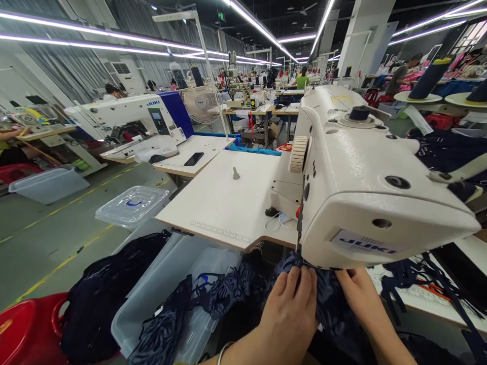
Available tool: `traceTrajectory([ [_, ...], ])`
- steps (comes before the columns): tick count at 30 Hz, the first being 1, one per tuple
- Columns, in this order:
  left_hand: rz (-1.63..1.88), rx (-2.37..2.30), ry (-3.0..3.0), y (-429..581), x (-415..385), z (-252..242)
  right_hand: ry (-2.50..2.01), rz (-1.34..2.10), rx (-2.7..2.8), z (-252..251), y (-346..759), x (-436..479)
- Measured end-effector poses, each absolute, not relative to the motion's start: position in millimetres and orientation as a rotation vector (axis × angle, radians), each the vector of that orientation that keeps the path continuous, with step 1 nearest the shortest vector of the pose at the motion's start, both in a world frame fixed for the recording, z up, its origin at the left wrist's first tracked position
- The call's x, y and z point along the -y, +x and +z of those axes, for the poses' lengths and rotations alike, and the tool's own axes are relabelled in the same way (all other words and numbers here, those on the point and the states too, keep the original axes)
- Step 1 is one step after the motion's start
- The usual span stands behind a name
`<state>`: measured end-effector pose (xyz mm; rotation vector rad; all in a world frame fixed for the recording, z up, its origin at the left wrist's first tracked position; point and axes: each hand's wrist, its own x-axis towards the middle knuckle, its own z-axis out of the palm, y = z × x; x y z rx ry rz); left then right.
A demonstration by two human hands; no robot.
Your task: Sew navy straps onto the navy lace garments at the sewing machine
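White JUKI sewing machine (365, 203): occupies right of view, head overhanging the work area. White worktable (220, 197) extends left of it, ruler scale printed along the near edge. Clear plastic bin (140, 299) below that edge, on the left.

Navy patterned fabric (224, 289): gathered at the near side of the sewing head, directly ahead of the left fingertips and between the two hands. Long axis runs roughly sideways, from beneath the head leftward and down into the bin, bunched rather than flat. The left hand is nearer to this trailing length; the right is on the far side of the gathered part.

Left hand (289, 309): back upward, fingers together, pointing forward and bent down, grasping the fabric; thumb hidden. Right hand (355, 289): angled forward and inward, fingertips under the head; cannot tell whether it grips cloth. Metal bangle (224, 352) at left wrist.
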<state>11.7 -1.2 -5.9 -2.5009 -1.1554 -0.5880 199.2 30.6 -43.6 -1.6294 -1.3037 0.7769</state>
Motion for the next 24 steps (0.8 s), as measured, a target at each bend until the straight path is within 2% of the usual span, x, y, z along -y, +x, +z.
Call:
traceTrajectory([
  [5,-0.556,1.158,-2.512,10.5,-0.5,-4.2,-1.617,0.897,1.198,-62.2,208.2,-26.9],
  [14,-0.521,1.116,-2.561,13.3,-1.6,-1.4,-1.638,0.971,1.352,-87.2,211.4,-16.7],
  [20,-0.475,1.131,-2.697,8.4,-1.2,7.1,-1.616,1.214,1.483,-86.0,222.5,-10.4],
  [22,-0.558,1.145,-2.801,4.0,1.1,10.3,-1.646,1.199,1.362,-76.8,234.0,-6.0],
  [24,-0.805,1.089,-2.913,1.0,4.0,9.5,-1.653,1.072,1.227,-62.2,244.7,3.8],
])
